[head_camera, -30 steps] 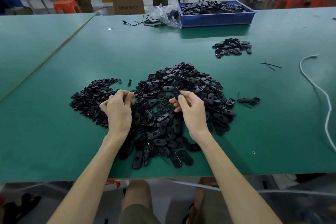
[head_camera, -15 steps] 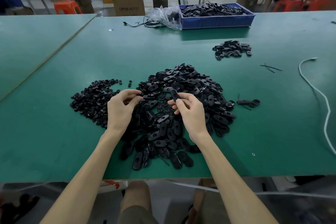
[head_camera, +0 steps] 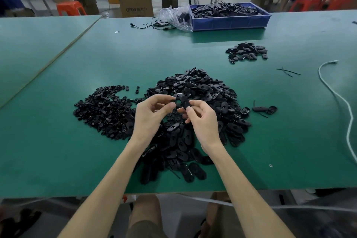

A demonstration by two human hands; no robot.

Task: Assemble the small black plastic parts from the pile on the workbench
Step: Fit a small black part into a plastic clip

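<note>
Head camera: a person at a green workbench (head_camera: 58,150) holds both hands just above the main pile (head_camera: 204,91) of oval black plastic parts, which spreads from the middle of the bench toward its front edge. The right hand (head_camera: 204,121) pinches one oval black part (head_camera: 184,102) between thumb and fingers, the part's far end pointing toward the left hand. The left hand (head_camera: 148,118) has its fingers curled, with index and thumb tips close together at that part's end; whether they pinch a small piece cannot be told. A flatter heap of smaller pieces (head_camera: 102,110) lies against the main pile's left side. Farther back on the right sits a small heap (head_camera: 246,52). Behind that is a blue bin (head_camera: 229,23) filled with black parts, with a crumpled clear bag (head_camera: 177,16) at its left end. A white cable (head_camera: 340,100) trails along the bench's right side.
</note>
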